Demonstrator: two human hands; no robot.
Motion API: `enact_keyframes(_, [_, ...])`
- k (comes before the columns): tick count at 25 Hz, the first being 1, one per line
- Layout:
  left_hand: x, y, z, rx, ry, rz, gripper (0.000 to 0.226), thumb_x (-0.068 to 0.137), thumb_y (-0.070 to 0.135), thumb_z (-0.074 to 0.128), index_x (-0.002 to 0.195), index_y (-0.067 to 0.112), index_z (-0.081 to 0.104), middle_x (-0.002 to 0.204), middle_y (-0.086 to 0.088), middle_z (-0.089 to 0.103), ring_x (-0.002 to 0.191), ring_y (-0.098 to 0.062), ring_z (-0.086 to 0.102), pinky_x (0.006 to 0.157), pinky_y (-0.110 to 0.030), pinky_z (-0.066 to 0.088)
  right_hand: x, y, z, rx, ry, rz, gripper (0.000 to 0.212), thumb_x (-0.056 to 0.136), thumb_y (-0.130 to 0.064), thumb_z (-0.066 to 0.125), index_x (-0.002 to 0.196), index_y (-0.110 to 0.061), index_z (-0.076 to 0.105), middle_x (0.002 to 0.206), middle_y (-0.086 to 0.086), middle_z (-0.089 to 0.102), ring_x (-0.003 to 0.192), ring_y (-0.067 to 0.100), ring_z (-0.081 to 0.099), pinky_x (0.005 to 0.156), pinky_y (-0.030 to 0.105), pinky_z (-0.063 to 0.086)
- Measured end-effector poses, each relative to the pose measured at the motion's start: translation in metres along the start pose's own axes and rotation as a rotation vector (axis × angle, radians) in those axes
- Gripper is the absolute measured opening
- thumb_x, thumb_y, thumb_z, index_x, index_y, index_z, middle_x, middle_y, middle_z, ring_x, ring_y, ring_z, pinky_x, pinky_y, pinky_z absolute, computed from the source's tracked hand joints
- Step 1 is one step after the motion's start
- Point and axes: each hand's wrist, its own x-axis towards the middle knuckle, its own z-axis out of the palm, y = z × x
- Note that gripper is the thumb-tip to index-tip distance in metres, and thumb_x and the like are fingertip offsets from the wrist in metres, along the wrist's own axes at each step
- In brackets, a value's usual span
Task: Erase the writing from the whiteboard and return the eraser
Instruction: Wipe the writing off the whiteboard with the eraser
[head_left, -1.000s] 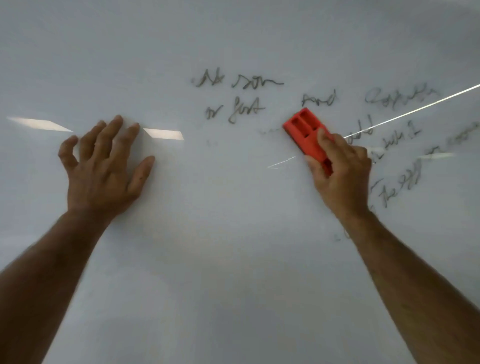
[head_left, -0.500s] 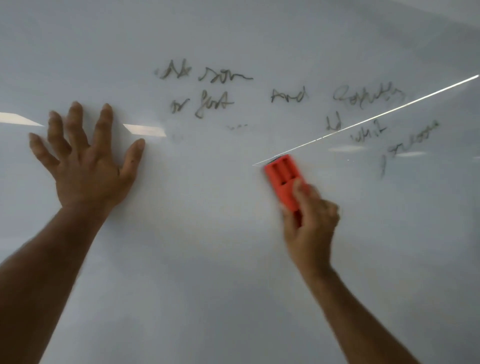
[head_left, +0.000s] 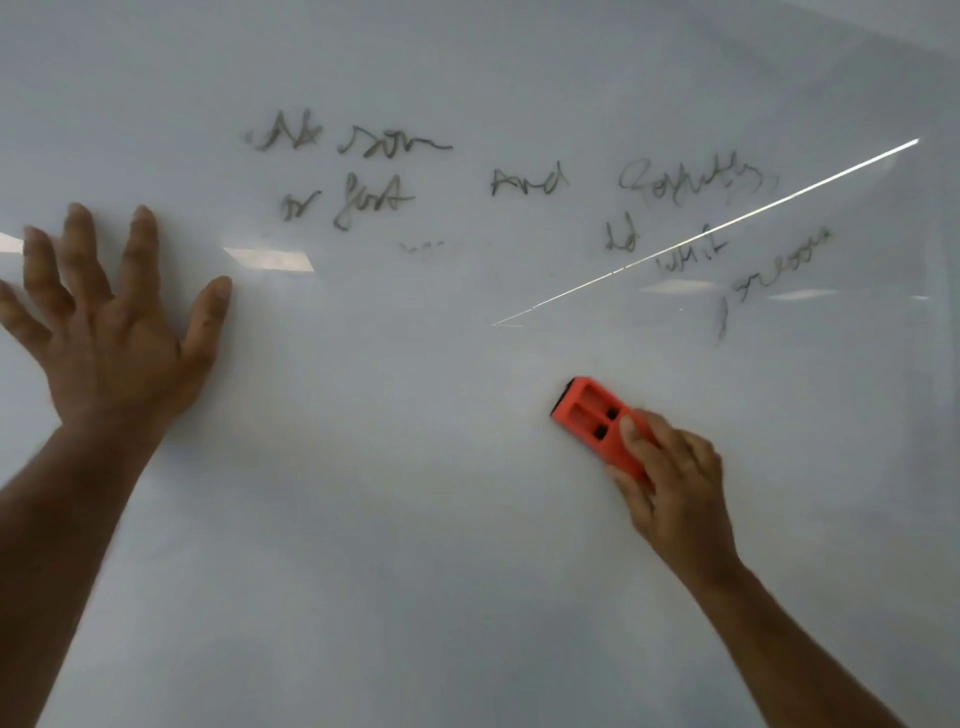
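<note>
Left hand (head_left: 111, 332) flat against whiteboard (head_left: 363, 519), fingers spread wide, holding nothing. Dark writing (head_left: 353, 176) across upper board, centre to right. Right hand (head_left: 675, 488) fingers closed around orange eraser (head_left: 597, 421), pressed on board below the writing.

bare forearms (head_left: 67, 519), no sleeves

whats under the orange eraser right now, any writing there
Only plain whiteboard shows around the orange eraser, and the remaining writing sits well above it. The patch beneath the eraser is covered, and the right hand hides its lower end.
</note>
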Motion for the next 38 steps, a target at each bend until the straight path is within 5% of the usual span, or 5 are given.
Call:
enact_keyframes(16, [-0.013,0.035,-0.024,0.128,-0.005,0.004,0.082,0.094,0.072,0.033,0.162,0.028,0.023,0.17,-0.016,0.015,0.156,-0.043,0.009,0.12,-0.071,0.004,0.234,-0.063,0.029,0.084,0.169,0.39,0.052,0.095,-0.035,0.064,0.141,-0.018,0.049,0.13,0.011,0.064,0.106,0.043,0.054,0.089,0.05,0.045])
enact_keyframes(23, [-0.014,0.036,-0.03,0.124,-0.045,-0.012,0.08,0.095,0.068,0.032,0.163,0.028,0.022,0.172,-0.012,0.013,0.158,-0.04,0.005,0.122,-0.068,0.001,0.262,-0.153,0.045,0.061,0.085,0.246,0.055,0.095,-0.04,0.057,0.147,-0.027,0.044,0.134,0.004,0.059,0.107,0.035,0.049,0.083,0.041,0.04])
enact_keyframes(30, [-0.013,0.031,-0.03,0.042,0.036,-0.031,0.061,0.103,0.043,0.028,0.161,0.026,0.031,0.17,-0.006,0.025,0.158,-0.032,0.013,0.125,-0.061,0.002,0.227,-0.265,0.063,0.097,0.036,-0.262,0.053,0.091,-0.044,0.061,0.141,-0.026,0.054,0.133,0.004,0.062,0.096,0.033,0.055,0.078,0.045,0.044])
enact_keyframes(34, [-0.014,0.027,-0.03,0.017,0.06,-0.022,0.062,0.099,0.034,0.035,0.159,0.019,0.035,0.168,-0.007,0.029,0.157,-0.033,0.018,0.125,-0.061,0.004,0.2,-0.233,0.06,0.099,0.08,-0.434,0.046,0.095,-0.044,0.059,0.138,-0.027,0.058,0.131,0.005,0.064,0.091,0.032,0.057,0.077,0.043,0.045])
enact_keyframes(38, [-0.015,0.027,-0.03,0.041,0.039,-0.006,0.063,0.099,0.034,0.036,0.16,0.017,0.032,0.169,-0.007,0.027,0.157,-0.035,0.016,0.125,-0.062,0.003,0.181,-0.149,0.048,0.092,0.104,-0.305,0.047,0.093,-0.04,0.066,0.137,-0.024,0.06,0.132,0.006,0.065,0.09,0.035,0.059,0.081,0.046,0.05])
